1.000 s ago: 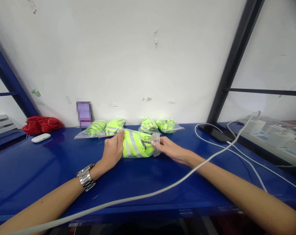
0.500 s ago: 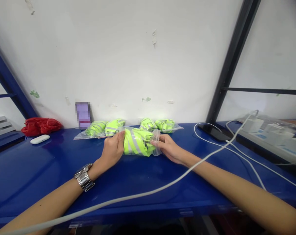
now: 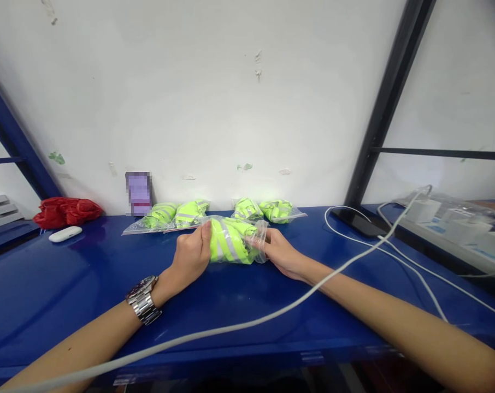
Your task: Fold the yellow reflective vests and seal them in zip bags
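Just above the table, a clear plastic bag [image 3: 260,252] holds a bunched neon-yellow reflective vest [image 3: 231,243] with grey stripes. My left hand [image 3: 193,245] grips the bag's closed left end, thumb up and fingers curled in. At the right end the bag's mouth is open, and my right hand [image 3: 278,252] is closed around it, its fingertips partly inside against the vest and blurred behind the plastic. Behind, two similar bagged vests [image 3: 192,213] lie at the left and two more bagged vests [image 3: 276,210] at the right, by the wall.
A white cable [image 3: 231,329] crosses in front of my right forearm. On the blue table [image 3: 231,305], a black phone [image 3: 357,222] and a power strip [image 3: 444,224] with chargers sit right. Left are a red plastic bundle [image 3: 67,212], a white case [image 3: 65,234] and an upright, pixelated phone [image 3: 139,194].
The held bag has shifted slightly right and down with my left hand. My right fingers have moved a little further into the bag's mouth. The things around have stayed put.
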`<state>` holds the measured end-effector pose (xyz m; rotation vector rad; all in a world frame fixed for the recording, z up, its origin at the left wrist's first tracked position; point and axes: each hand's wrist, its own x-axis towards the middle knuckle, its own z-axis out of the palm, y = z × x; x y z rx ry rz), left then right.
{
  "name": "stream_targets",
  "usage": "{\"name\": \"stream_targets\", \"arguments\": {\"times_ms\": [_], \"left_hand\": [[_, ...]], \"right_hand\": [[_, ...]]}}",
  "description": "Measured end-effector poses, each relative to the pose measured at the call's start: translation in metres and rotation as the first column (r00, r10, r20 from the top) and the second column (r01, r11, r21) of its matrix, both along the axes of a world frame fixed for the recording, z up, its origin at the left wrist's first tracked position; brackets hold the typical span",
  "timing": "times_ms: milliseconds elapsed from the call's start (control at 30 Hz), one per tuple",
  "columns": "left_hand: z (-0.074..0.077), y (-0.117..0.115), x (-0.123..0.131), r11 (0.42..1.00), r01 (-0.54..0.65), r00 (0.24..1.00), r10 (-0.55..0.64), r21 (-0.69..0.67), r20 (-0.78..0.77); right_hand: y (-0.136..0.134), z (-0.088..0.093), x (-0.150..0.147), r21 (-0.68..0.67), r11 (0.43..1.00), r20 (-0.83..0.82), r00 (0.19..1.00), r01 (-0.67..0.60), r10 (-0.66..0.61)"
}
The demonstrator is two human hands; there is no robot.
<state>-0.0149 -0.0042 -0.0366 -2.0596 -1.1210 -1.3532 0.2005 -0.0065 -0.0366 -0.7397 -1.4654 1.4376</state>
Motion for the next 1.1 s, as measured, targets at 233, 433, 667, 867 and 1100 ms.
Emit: {"name": "stream_targets", "arguments": {"times_ms": [233, 433, 667, 867, 1100], "left_hand": [[0.005, 0.006, -0.002, 0.988, -0.039, 0.999, 0.034, -0.147, -0.033], [0.020, 0.013, -0.015, 0.970, -0.149, 0.988, 0.156, -0.193, 0.020], [0.043, 0.027, -0.058, 0.921, -0.212, 0.965, 0.251, -0.328, 0.082], [0.060, 0.031, -0.089, 0.887, -0.321, 0.897, 0.398, -0.333, 0.195], [0.087, 0.024, -0.109, 0.953, -0.218, 0.815, 0.297, -0.212, 0.497]], "right_hand": [[0.008, 0.003, -0.001, 0.075, 0.976, -0.040, 0.979, 0.204, -0.201], [0.026, 0.003, 0.021, 0.179, 0.903, -0.024, 0.919, 0.391, -0.393], [0.045, 0.007, 0.052, 0.074, 0.805, 0.100, 0.799, 0.588, -0.593], [0.057, 0.010, 0.079, 0.196, 0.656, 0.162, 0.636, 0.729, -0.755], [0.045, 0.023, 0.080, 0.799, 0.306, 0.261, 0.158, 0.518, -0.952]]}}
